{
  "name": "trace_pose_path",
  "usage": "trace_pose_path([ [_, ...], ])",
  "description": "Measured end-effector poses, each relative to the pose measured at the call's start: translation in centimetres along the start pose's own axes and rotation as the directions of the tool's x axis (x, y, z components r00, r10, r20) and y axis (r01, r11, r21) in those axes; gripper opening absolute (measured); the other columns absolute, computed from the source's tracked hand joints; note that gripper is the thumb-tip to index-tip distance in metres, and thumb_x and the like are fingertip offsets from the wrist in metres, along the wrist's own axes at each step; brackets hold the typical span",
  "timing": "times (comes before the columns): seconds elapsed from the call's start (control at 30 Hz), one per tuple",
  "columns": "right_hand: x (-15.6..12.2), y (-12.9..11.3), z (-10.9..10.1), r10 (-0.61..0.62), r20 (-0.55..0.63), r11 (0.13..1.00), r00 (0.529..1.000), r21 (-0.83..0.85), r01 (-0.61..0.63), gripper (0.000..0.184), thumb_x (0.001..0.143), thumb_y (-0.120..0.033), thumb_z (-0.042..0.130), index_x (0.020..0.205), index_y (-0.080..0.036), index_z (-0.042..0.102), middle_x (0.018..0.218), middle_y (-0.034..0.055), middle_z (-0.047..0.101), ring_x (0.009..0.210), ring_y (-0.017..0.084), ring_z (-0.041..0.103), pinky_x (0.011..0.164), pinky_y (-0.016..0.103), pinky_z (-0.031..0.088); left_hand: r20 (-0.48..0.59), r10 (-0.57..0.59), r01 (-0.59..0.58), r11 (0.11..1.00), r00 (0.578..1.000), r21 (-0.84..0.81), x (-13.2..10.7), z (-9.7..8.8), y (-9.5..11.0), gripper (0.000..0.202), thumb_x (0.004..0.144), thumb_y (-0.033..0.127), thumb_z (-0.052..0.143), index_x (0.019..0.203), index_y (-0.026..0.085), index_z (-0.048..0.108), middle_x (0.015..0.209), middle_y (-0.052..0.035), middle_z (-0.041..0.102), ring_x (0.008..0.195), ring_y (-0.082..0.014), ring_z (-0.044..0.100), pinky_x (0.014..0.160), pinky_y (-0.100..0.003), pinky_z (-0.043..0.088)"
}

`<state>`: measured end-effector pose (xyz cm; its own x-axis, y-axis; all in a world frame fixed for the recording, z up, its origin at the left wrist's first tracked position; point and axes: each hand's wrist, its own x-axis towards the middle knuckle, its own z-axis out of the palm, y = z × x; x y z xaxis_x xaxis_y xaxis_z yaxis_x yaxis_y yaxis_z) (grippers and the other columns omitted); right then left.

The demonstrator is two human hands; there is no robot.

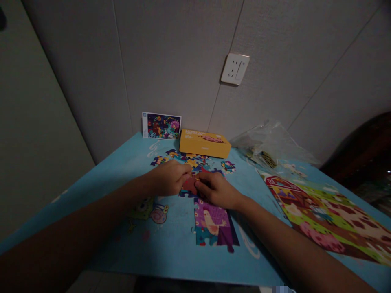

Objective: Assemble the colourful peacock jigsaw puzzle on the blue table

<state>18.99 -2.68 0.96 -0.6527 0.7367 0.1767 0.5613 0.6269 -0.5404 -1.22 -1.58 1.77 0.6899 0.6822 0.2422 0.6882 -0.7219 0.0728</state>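
Note:
Both of my hands meet over a red puzzle piece (190, 185) on the light blue table (171, 248). My left hand (169, 178) curls its fingers onto the piece's left side. My right hand (215, 189) pinches the right side with thumb and fingers. Just below the hands lies an assembled purple and teal puzzle section (214, 224). Loose puzzle pieces (195, 160) are scattered behind the hands.
A yellow box (204, 143) lies at the back by the wall, beside a reference picture card (161, 125) leaning on the wall. A finished colourful puzzle (326, 215) covers the right side. A crumpled clear plastic bag (269, 144) sits behind it. A wall socket (235, 68) is above.

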Motion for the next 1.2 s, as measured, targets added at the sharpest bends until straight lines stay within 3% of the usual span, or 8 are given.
trace_pose_path([
  [0.3, -0.02, 0.06, 0.11, 0.006, 0.004, 1.0, 1.0, 0.011, -0.006, 0.018, 0.09, -0.021, 0.044, 0.075, -0.016, 0.053, 0.061, -0.0014, 0.054, 0.054, 0.009, 0.042, 0.054, 0.023, 0.026, -0.016, 0.025, -0.025, 1.0, 1.0, 0.009, 0.05, -0.01, -0.07, 0.018, 0.089, 0.021, 0.038, 0.08, 0.017, 0.053, 0.067, -0.0028, 0.061, 0.066, -0.018, 0.058, 0.061, -0.029, 0.035],
  [0.63, 0.0, -0.07, 0.05, 0.015, 0.033, 0.999, 0.999, 0.033, -0.016, 0.019, 0.091, -0.023, 0.042, 0.076, -0.016, 0.053, 0.059, -0.0023, 0.053, 0.052, 0.008, 0.042, 0.052, 0.022, 0.026, -0.005, 0.011, -0.011, 0.999, 1.0, -0.046, 0.03, 0.02, -0.16, 0.02, 0.09, 0.023, 0.036, 0.083, 0.018, 0.054, 0.069, -0.003, 0.062, 0.067, -0.0182, 0.057, 0.063, -0.029, 0.035],
  [1.2, 0.03, -0.17, -0.08, 0.022, 0.035, 1.0, 0.999, 0.012, -0.022, 0.019, 0.09, -0.024, 0.044, 0.075, -0.015, 0.053, 0.057, -0.0036, 0.048, 0.051, 0.008, 0.038, 0.052, 0.023, 0.024, 0.051, -0.024, 0.024, 1.0, 0.998, -0.002, 0.15, 0.27, -0.22, 0.024, 0.091, 0.025, 0.034, 0.085, 0.017, 0.057, 0.074, -0.0056, 0.063, 0.069, -0.019, 0.057, 0.062, -0.029, 0.036],
])
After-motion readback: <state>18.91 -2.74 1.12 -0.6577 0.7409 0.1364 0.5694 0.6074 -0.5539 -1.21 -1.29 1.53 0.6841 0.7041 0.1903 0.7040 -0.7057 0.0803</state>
